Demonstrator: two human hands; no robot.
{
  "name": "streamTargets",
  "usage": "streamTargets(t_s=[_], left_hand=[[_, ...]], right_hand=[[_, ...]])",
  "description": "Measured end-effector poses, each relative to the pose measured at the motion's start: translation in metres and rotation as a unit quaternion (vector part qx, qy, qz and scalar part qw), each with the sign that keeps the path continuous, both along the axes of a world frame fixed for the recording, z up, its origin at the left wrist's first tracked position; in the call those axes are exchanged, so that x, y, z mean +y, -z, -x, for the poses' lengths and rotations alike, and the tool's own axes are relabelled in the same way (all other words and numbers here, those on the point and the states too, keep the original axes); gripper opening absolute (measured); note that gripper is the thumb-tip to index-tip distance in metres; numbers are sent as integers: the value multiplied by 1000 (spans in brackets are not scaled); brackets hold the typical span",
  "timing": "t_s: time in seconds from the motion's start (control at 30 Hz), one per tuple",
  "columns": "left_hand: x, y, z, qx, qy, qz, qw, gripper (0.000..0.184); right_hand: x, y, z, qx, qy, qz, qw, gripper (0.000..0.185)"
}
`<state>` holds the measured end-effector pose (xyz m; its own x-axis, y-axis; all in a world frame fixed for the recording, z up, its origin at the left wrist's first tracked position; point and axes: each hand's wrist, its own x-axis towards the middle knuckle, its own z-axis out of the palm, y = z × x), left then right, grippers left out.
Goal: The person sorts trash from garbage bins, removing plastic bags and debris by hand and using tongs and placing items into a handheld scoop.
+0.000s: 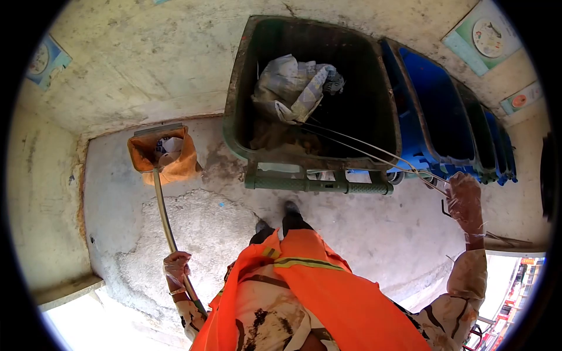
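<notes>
In a clear plastic glove, my left hand [177,266] is closed round the long handle [165,216] of a scoop. At its far end sits an orange-brown box-like pan [180,164] on the floor, with crumpled white litter [169,149] inside. My right hand [465,202], gloved the same way, grips long metal tongs [374,153]. The tongs reach over the edge of a dark green wheelie bin [232,96], their tips at a crumpled whitish plastic bag [281,82] inside. Whether the tips pinch the bag, I cannot tell. Brownish waste lies below it.
A row of blue bins [436,99] and green bins runs right from the large bin. Its handle bar [319,186] faces me. Stained walls [146,64] bound the back and left. My feet stand on rough concrete floor [199,222].
</notes>
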<state>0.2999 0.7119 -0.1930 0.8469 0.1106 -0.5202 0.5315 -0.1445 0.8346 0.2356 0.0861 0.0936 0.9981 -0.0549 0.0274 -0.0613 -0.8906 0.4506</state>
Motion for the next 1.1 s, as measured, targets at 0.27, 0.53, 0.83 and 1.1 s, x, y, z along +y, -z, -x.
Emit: streamTargets(t_s=[0.27, 0.53, 0.83, 1.1], left_hand=[[1, -1, 3, -6, -2, 15, 1000, 9], [4, 11, 30, 15, -39, 57, 997, 7], [-11, 2, 37, 58, -101, 10, 993, 10], [-35, -39, 36, 0, -166, 194, 967, 35]], right_hand=[[-52, 24, -16, -11, 102, 25, 994, 40], [-88, -16, -23, 21, 135, -92, 986, 28], [-106, 3, -84, 29, 184, -41, 982, 24], [-106, 24, -66, -55, 94, -282, 953, 9]])
